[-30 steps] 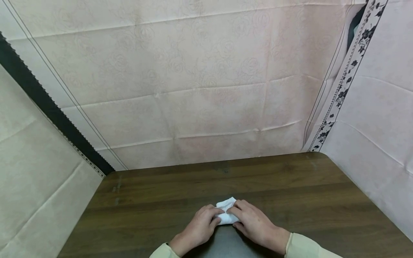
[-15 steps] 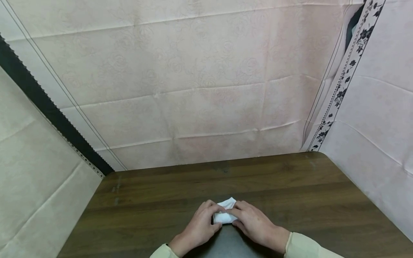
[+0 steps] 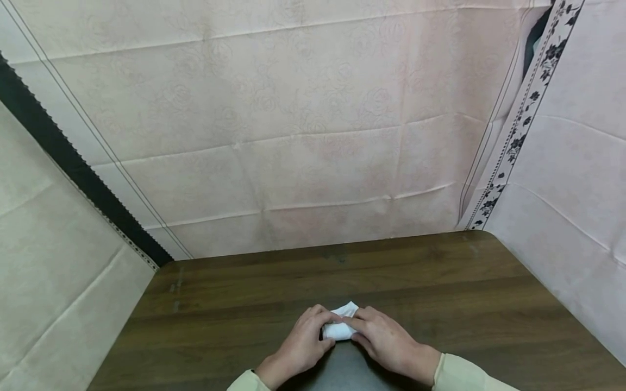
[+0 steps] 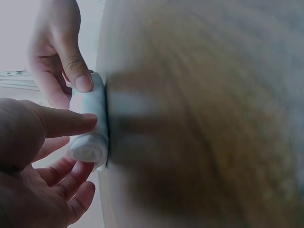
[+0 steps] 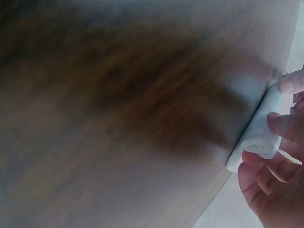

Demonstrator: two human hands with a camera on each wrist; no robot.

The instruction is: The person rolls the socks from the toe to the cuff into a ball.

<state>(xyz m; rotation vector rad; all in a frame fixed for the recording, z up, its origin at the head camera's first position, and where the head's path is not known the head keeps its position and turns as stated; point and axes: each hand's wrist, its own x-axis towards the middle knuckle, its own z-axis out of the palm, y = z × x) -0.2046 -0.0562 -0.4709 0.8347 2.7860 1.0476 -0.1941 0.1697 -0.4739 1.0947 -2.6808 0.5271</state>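
A small white cloth point(image 3: 339, 330), partly rolled up, lies on the wooden table in the head view. My left hand point(image 3: 304, 338) holds its left end between thumb and fingers. At the other end, my right hand point(image 3: 386, 338) grips it the same way. The left wrist view shows the cloth point(image 4: 90, 102) as a thick roll with a spiral end, both thumbs pressing on its near side. In the right wrist view a loose flap hangs at the end of the cloth point(image 5: 260, 130). The far fingers are partly hidden behind the roll.
The brown wooden table point(image 3: 235, 293) spreads out around both hands. Behind it hangs a pale patterned cloth wall point(image 3: 313, 163), with more pale sheets at left and right. A grey, shiny patch point(image 3: 344, 369) lies between the forearms.
My left fingers have shifted slightly forward over the cloth, and its flat far part shows a little less. The right hand has barely moved.
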